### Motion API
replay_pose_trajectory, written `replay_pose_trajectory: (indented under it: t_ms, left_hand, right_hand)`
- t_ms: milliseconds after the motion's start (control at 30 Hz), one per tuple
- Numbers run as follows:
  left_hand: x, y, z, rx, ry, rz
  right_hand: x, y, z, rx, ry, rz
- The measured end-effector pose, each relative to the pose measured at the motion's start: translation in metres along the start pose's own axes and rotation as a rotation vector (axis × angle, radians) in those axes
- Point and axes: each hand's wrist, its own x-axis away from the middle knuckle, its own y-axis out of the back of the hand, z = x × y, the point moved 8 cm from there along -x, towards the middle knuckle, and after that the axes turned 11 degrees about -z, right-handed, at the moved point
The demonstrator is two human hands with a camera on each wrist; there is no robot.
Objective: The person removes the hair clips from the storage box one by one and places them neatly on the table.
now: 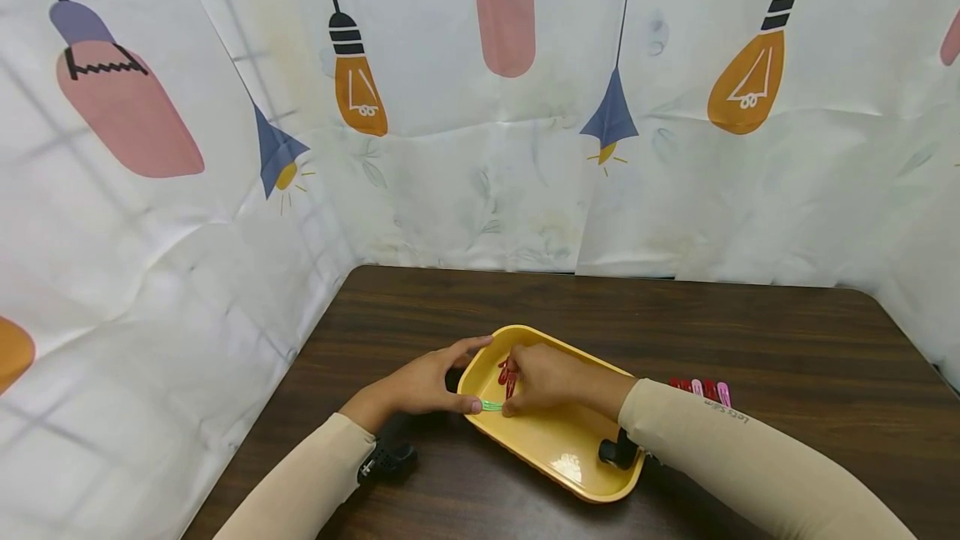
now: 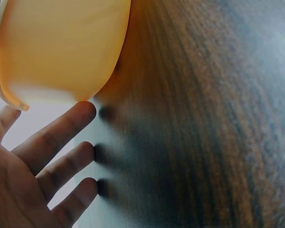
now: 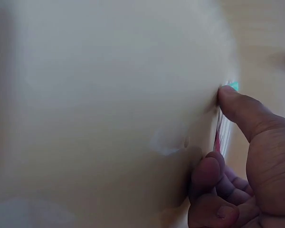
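A yellow plastic tray (image 1: 577, 440) lies at an angle on the table, with red hair clips (image 1: 503, 372) and a green hair clip (image 1: 491, 406) near its left end. My left hand (image 1: 423, 377) is at that end, thumb and fingers spread along the rim. In the left wrist view its straight fingers (image 2: 61, 130) are at the tray's outer wall. Inside the tray, my right hand (image 1: 543, 377) has its fingers curled, pinching a red clip (image 1: 511, 386) between thumb and fingertips. The thumb (image 3: 242, 107) lies beside the green clip (image 3: 233, 86) in the right wrist view.
A row of red and pink hair clips (image 1: 697, 387) lies on the dark wooden table (image 1: 810, 357), right of the tray and just beyond the right sleeve. A white printed cloth (image 1: 465, 190) hangs behind the table and along its left side.
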Motion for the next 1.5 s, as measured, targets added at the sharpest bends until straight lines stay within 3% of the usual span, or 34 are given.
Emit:
replay_pose_trajectory:
  t_ms: [1133, 1500]
  left_hand:
    - [0.0, 0.0, 0.002, -0.019, 0.01, -0.011]
    - [0.001, 0.001, 0.001, -0.017, 0.013, -0.01]
  right_hand:
    - [0.001, -0.001, 0.004, 0.017, 0.049, -0.005]
    - [0.003, 0.012, 0.014, -0.006, 0.1, -0.001]
